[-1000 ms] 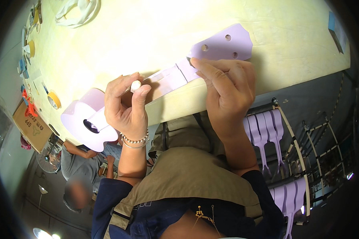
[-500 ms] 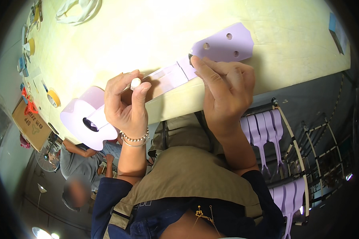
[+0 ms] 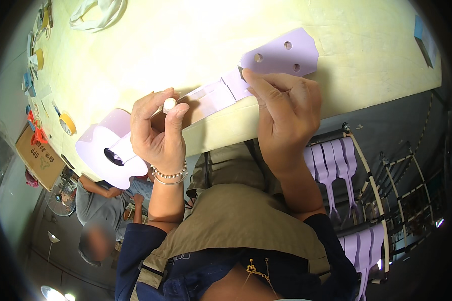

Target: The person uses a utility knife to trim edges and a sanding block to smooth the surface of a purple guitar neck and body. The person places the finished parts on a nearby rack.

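A lilac ukulele [image 3: 103, 140] lies slantwise on the pale table, its body at the left and its headstock [image 3: 281, 52] at the right. My left hand [image 3: 158, 130] is curled over the neck near the body. Between its thumb and fingers shows a small white round-ended thing [image 3: 170, 104]; its rest is hidden. My right hand [image 3: 289, 108] pinches a small dark piece [image 3: 241, 73] against the near end of the headstock, where the neck begins. A thin dark slot [image 3: 228, 89] crosses the neck just left of there.
Yellow tape rolls [image 3: 67, 124] and small tools lie along the table's left edge, a white cloth loop [image 3: 98, 17] at the far left. Lilac necks [image 3: 331, 163] hang on a rack below right. A blue-topped block [image 3: 424, 40] stands far right. Another person [image 3: 103, 205] sits lower left.
The right hand's fingertips have shifted slightly with the dark piece, which shows a little differently at the headstock's end. The left hand and the ukulele have hardly moved.
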